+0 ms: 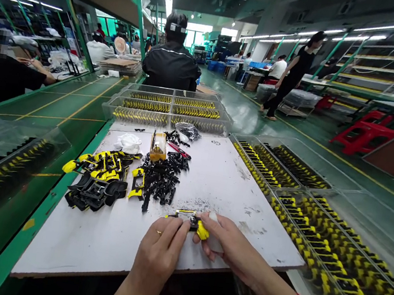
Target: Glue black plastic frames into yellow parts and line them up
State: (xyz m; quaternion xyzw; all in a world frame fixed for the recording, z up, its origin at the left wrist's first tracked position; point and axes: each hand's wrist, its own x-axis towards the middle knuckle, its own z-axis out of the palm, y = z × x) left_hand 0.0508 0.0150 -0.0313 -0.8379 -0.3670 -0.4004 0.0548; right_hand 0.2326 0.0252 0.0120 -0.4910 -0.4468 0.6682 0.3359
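Observation:
Near the front of the white board point(227, 192), a yellow-and-black plastic part point(202, 230) is held between both hands. My left hand point(162, 247) is closed with its fingertips on the part's left side. Closed around the yellow right end is my right hand point(224, 234), which has a white covering on a finger. The fingers hide much of the part. Beyond my left hand lies a pile of small black plastic pieces point(162, 177). Several yellow-and-black parts point(106, 165) are heaped at the left, with black curved parts point(96, 191) in front of them.
Clear plastic trays of yellow-and-black parts stand at the right point(310, 190), the back point(171, 108) and the left point(59, 140). On the board are a small yellow box point(158, 147), red tweezers point(179, 151) and crumpled white material point(128, 142). A person point(173, 54) sits ahead; another walks at right.

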